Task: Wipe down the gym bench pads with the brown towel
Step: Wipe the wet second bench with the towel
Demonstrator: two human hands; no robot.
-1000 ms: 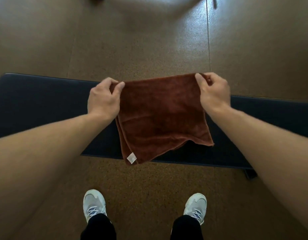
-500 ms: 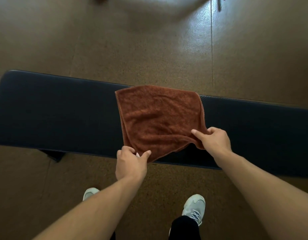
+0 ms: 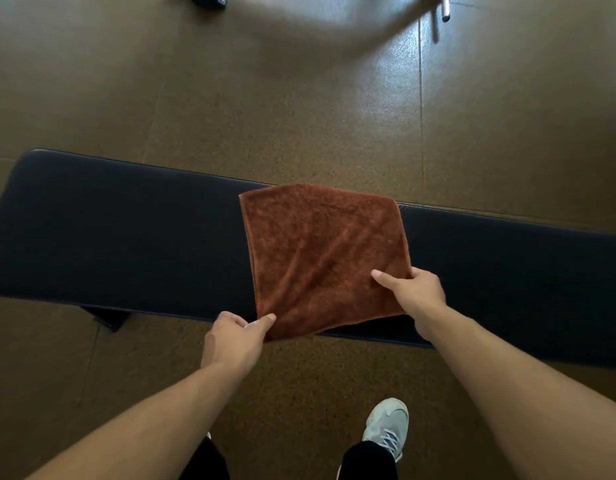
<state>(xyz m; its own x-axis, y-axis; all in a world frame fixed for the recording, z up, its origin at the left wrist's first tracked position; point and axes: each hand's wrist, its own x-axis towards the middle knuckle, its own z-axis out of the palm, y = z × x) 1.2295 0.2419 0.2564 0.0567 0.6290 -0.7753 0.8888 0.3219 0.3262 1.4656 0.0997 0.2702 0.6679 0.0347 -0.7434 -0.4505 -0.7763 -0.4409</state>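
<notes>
The brown towel point(image 3: 323, 254), folded to a rough square, lies spread across the middle of the long black bench pad point(image 3: 126, 237), which runs left to right through the view. My left hand point(image 3: 235, 339) pinches the towel's near left corner, just off the pad's front edge. My right hand point(image 3: 415, 292) pinches the near right corner with the thumb on top of the cloth. The towel's far edge reaches the pad's back edge.
Brown speckled rubber flooring point(image 3: 299, 98) surrounds the bench. A black bench foot point(image 3: 107, 318) shows under the pad at the left. A metal bar end point(image 3: 445, 8) and a dark object point(image 3: 207, 0) sit at the top edge. My shoe point(image 3: 386, 424) stands near the bench.
The towel went from hanging in the air by its top corners to lying flat on the pad. Both hands moved to its near corners and now spread them slightly.
</notes>
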